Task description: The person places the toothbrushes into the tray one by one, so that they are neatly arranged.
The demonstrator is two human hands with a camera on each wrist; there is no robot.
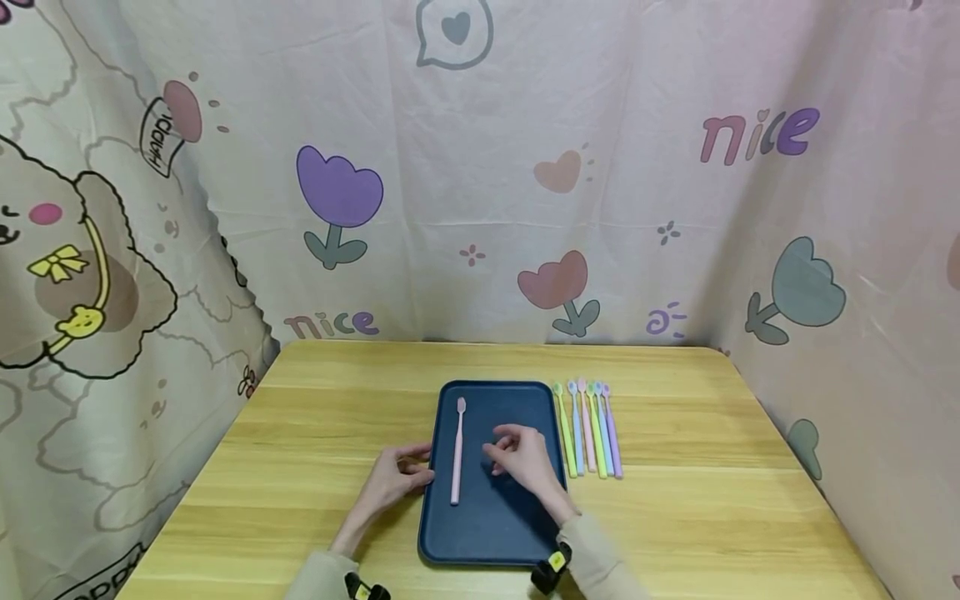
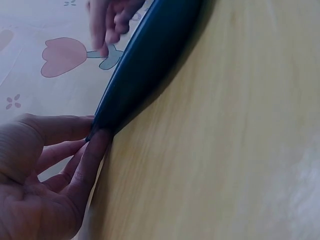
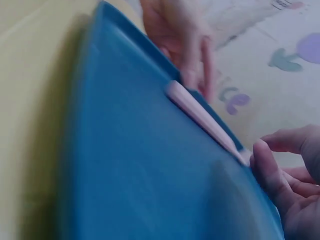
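A dark blue tray (image 1: 480, 533) lies on the wooden table, and one pink toothbrush (image 1: 457, 457) rests in its left part, bristle head toward the far end. At the tray's left rim my left hand (image 1: 395, 480) pinches the edge between thumb and fingers, as the left wrist view confirms on the tray (image 2: 145, 60). Above the middle of the tray hovers my right hand (image 1: 522, 458), its fingers loosely bent and nothing visible between them. In the right wrist view that hand (image 3: 295, 185) appears blurred, near the line of the pink toothbrush (image 3: 202, 116).
Just right of the tray, several toothbrushes (image 1: 588, 429) in yellow-green, blue, pink and purple lie side by side on the table (image 1: 712, 517). Behind the table hangs a printed curtain (image 1: 450, 150); another patterned stretch covers the left side.
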